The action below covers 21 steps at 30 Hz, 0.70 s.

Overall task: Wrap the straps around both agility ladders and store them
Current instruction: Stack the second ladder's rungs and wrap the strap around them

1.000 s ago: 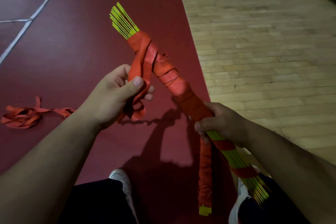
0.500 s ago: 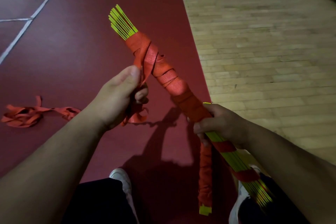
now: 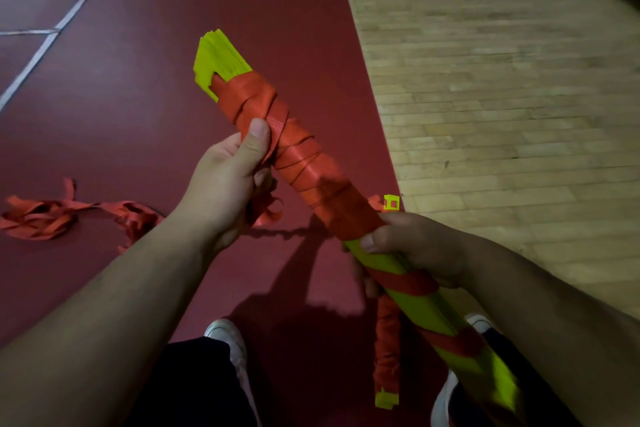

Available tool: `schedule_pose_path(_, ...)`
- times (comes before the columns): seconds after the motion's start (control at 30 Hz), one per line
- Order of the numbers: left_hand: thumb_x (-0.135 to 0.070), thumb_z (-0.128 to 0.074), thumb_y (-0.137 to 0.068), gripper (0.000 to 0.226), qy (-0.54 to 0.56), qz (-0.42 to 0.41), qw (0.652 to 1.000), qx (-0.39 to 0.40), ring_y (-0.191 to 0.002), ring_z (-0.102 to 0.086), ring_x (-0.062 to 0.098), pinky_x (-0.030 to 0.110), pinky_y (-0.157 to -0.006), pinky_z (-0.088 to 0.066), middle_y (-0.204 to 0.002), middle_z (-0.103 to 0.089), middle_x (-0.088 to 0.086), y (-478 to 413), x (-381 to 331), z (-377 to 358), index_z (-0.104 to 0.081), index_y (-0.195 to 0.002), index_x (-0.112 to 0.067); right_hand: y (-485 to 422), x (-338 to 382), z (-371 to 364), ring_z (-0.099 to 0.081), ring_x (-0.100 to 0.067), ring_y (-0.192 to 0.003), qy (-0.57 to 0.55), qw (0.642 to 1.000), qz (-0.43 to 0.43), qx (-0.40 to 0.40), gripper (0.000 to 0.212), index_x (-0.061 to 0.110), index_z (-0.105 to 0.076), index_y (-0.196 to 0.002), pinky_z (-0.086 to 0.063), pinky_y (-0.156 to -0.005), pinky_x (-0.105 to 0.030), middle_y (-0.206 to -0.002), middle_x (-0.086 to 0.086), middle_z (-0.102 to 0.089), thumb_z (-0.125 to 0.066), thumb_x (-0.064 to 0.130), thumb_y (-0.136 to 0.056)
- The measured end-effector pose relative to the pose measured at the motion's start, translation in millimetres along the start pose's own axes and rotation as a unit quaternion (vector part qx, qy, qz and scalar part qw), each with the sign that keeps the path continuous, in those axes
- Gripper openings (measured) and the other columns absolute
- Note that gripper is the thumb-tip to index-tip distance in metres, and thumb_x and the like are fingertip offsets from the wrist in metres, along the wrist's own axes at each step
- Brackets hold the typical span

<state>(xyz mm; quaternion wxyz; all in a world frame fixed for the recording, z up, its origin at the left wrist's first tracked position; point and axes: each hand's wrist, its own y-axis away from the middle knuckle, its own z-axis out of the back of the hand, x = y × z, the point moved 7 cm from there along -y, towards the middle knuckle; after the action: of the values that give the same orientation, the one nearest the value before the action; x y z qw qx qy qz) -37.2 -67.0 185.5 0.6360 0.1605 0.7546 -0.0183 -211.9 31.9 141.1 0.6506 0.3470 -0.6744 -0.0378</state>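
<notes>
I hold a bundled agility ladder [image 3: 408,302] of yellow-green rungs slanting from upper left to lower right. Orange strap [image 3: 298,163] is wound round its upper half, with looser turns lower down. My left hand [image 3: 228,184] pinches the strap against the bundle, thumb on top, with a loose strap end curling below the fingers. My right hand [image 3: 415,250] grips the bundle at its middle. A second ladder [image 3: 387,357], fully wrapped in orange, lies on the floor beneath the right hand.
A loose heap of orange strap [image 3: 41,218] lies on the red mat [image 3: 173,62] at the left. Wooden floor [image 3: 502,80] lies to the right. My white shoes [image 3: 228,340] are at the bottom.
The bundle has turned about its length, so the flat yellow-green faces show. My left hand moved up onto the bundle and now presses the strap against it.
</notes>
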Motion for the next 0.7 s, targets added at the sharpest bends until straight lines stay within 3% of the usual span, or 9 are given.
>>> schedule_pose_path(0.07,-0.060,-0.059,-0.087,0.054,-0.005,0.000,1.000,-0.020,-0.039,-0.029,0.017,0.022,-0.036,-0.034,-0.050,-0.028,0.002,0.8,-0.1,-1.1,-0.037,-0.062,-0.018,-2.5,2.8,2.7,-0.067,-0.024,-0.070,0.085,0.995,0.011,-0.045,0.046,0.011,-0.061,-0.098,-0.051,-0.065,-0.034,-0.077,-0.005,-0.071,-0.079,0.041,-0.067)
schedule_pose_path(0.13,-0.060,-0.058,-0.083,0.053,-0.029,0.000,0.999,-0.035,-0.034,-0.026,0.015,0.020,-0.035,-0.031,-0.049,-0.027,0.003,1.9,0.9,-1.5,-0.035,-0.063,-0.017,-3.6,5.5,10.1,-0.070,-0.013,-0.070,0.194,0.974,0.019,-0.114,0.040,0.025,-0.060,-0.099,-0.053,-0.066,-0.024,-0.073,0.008,-0.071,-0.087,0.040,-0.074)
schedule_pose_path(0.23,-0.059,-0.055,-0.082,0.050,-0.043,0.003,0.998,-0.048,-0.037,-0.024,0.015,0.018,-0.036,-0.028,-0.049,-0.028,0.003,3.2,3.0,-2.9,-0.036,-0.065,-0.017,-2.3,8.1,27.1,-0.068,-0.008,-0.084,0.305,0.928,0.025,-0.215,0.056,0.034,-0.059,-0.111,-0.054,-0.077,-0.027,-0.088,0.011,-0.071,-0.088,0.053,-0.066)
schedule_pose_path(0.4,-0.053,-0.055,-0.094,0.041,-0.031,0.018,0.997,-0.075,-0.042,-0.024,0.014,0.039,-0.050,-0.019,-0.048,-0.031,-0.002,0.3,5.7,2.5,-0.040,-0.073,-0.021,-3.8,10.0,34.6,-0.063,-0.009,-0.081,0.341,0.907,0.031,-0.244,0.061,0.031,-0.061,-0.105,-0.053,-0.079,-0.037,-0.086,0.010,-0.066,-0.087,0.062,-0.058)
schedule_pose_path(0.57,-0.055,-0.057,-0.093,0.044,-0.026,0.039,0.998,-0.049,-0.041,-0.024,0.014,0.031,-0.050,-0.027,-0.049,-0.030,0.000,-1.2,11.0,0.6,-0.040,-0.073,-0.020,-5.8,4.8,34.0,-0.063,-0.006,-0.083,0.360,0.898,0.033,-0.252,0.058,0.033,-0.059,-0.107,-0.052,-0.077,-0.034,-0.089,0.012,-0.065,-0.088,0.053,-0.061)
schedule_pose_path(0.7,-0.066,-0.059,-0.085,0.057,-0.084,0.033,0.996,-0.005,-0.037,-0.028,0.016,0.028,-0.046,-0.036,-0.044,-0.034,0.001,-1.2,10.5,-4.6,-0.044,-0.057,-0.018,-1.7,5.7,39.2,-0.064,-0.017,-0.080,0.379,0.877,0.046,-0.291,0.044,0.035,-0.055,-0.099,-0.053,-0.071,-0.040,-0.082,0.009,-0.064,-0.073,0.044,-0.061)
